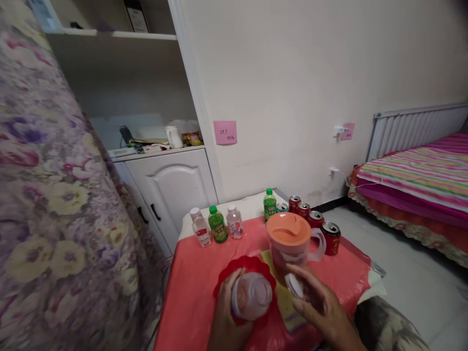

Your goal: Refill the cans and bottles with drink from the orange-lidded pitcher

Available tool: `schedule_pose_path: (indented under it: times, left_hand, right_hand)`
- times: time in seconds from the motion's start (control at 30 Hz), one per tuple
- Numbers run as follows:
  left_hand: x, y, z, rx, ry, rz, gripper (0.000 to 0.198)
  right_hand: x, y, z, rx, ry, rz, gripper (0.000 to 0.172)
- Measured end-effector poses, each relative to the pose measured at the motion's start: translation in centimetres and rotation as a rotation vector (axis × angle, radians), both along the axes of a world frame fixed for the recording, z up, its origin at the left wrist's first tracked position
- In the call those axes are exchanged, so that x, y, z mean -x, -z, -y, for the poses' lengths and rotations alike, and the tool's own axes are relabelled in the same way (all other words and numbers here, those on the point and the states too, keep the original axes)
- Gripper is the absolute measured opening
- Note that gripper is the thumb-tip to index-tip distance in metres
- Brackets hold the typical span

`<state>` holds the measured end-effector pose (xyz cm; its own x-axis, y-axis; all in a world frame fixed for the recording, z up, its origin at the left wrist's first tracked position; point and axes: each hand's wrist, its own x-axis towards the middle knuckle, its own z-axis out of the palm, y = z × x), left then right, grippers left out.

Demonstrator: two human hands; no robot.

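Pale wall (285,87), flowered curtain (44,185) at left, white cabinet (177,190) beneath open shelves (120,34), bed (417,192) at right, pale floor (409,273).

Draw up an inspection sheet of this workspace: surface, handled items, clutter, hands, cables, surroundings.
Surface: red cover over a pale layer, which shows at the edges.
Handled items: clear container, in front of a red scalloped tray, contact unclear; white cap.
Clutter: orange-lidded pitcher, yellow cloth or paper, green-capped bottles, white-capped bottles, cans.
Hands: left hand grips the container; right hand holds the cap in its fingers.
Cables: white cord near the bed; on the table, nothing seen.
Surroundings: floral curtain, white cupboard, bed.
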<state>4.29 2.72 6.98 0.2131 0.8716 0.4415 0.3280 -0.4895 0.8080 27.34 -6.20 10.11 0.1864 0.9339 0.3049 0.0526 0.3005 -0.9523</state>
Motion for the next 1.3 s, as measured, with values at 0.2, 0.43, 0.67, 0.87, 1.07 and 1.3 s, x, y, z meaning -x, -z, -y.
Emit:
schedule_pose_path:
  times: [0.2, 0.43, 0.67, 0.87, 1.07, 1.3]
  left_hand:
    - [-0.3, -0.7, 0.3, 0.024, 0.042, 0.066, 0.071]
    - [0.0, -1.5, -0.3, 0.122, -0.033, 0.050, 0.071]
    - [-0.3, -0.4, -1.2, 0.281, -0.120, 0.190, 0.077]
    - [-0.7, -1.5, -0.9, 0.353, -0.103, 0.257, 0.069]
    - [-0.6, -2.6, -0.6, 0.401, -0.089, 0.323, 0.066]
    - [-1.2, -3.6, -0.1, 0.483, -0.142, 0.459, 0.061]
  right_hand:
    - [-2.1, 3.1, 0.4, 0.187, 0.011, -0.063, 0.047]
    - [-7.7, 7.9, 0.2, 0.270, 0.185, 0.116, 0.059]
    - [-11.2, 9.8, -1.1, 0.266, 0.424, 0.392, 0.046]
    - [-12.3, 10.2, -2.5, 0.275, 0.498, 0.561, 0.042]
    - [-12.6, 11.2, -2.9, 0.273, 0.531, 0.638, 0.037]
    - [-12.9, 11.9, -1.9, 0.233, 0.502, 0.624, 0.039]
